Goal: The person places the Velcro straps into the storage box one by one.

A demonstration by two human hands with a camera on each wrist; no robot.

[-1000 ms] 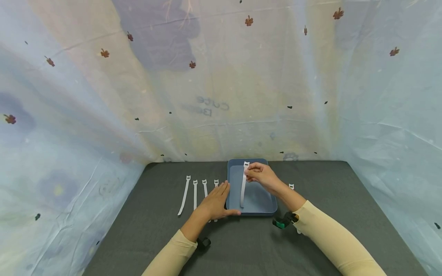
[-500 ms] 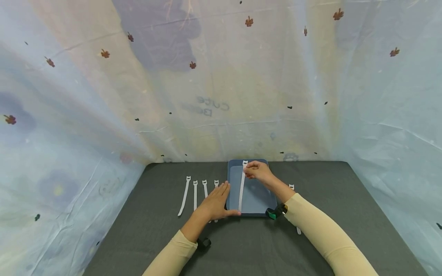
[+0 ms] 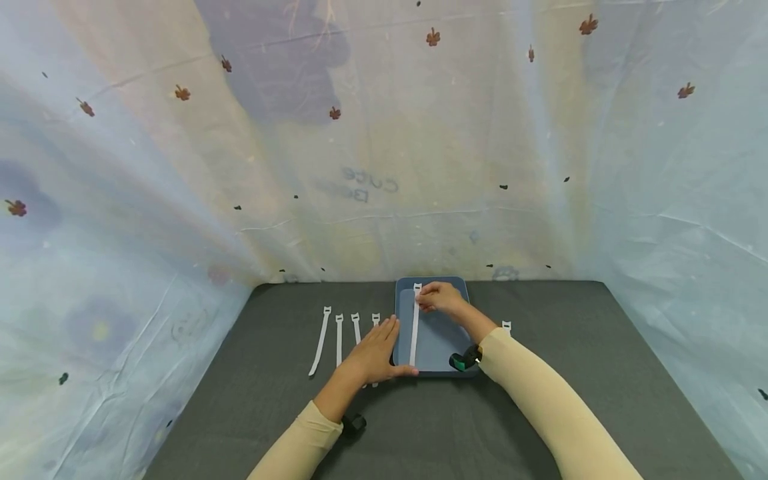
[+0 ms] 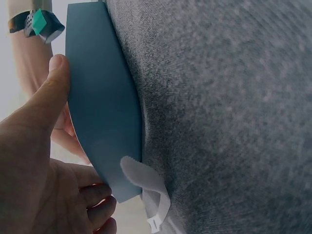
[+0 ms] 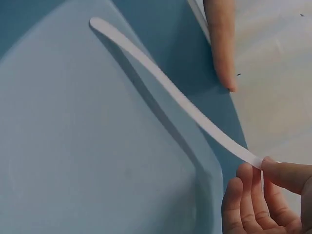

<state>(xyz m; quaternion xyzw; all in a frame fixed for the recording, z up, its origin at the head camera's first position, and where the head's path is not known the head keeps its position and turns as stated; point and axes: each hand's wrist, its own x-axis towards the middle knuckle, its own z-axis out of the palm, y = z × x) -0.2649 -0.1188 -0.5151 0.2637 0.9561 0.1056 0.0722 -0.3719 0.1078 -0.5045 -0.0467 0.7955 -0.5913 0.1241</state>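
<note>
My right hand (image 3: 444, 299) pinches a white hook-and-loop cable tie (image 3: 415, 333) near its slotted head, between thumb and fingers. The tie slants over the left part of a blue tray (image 3: 441, 343); in the right wrist view the tie (image 5: 170, 92) bows above the tray floor and casts a shadow on it, its far tip low down. My left hand (image 3: 373, 352) rests at the tray's left edge with fingers extended, the thumb along the near side. In the left wrist view that thumb lies against the tray's outer wall (image 4: 100, 83).
Several more white ties (image 3: 321, 340) lie in a row on the dark cloth (image 3: 252, 400) left of the tray, some partly under my left hand. Another tie (image 3: 507, 326) lies to the right, mostly behind my right sleeve. A patterned sheet (image 3: 384, 240) hangs behind the table.
My right hand has moved left and slightly down with the tie, which now sits nearer the tray's left side. My left hand has stayed in place.
</note>
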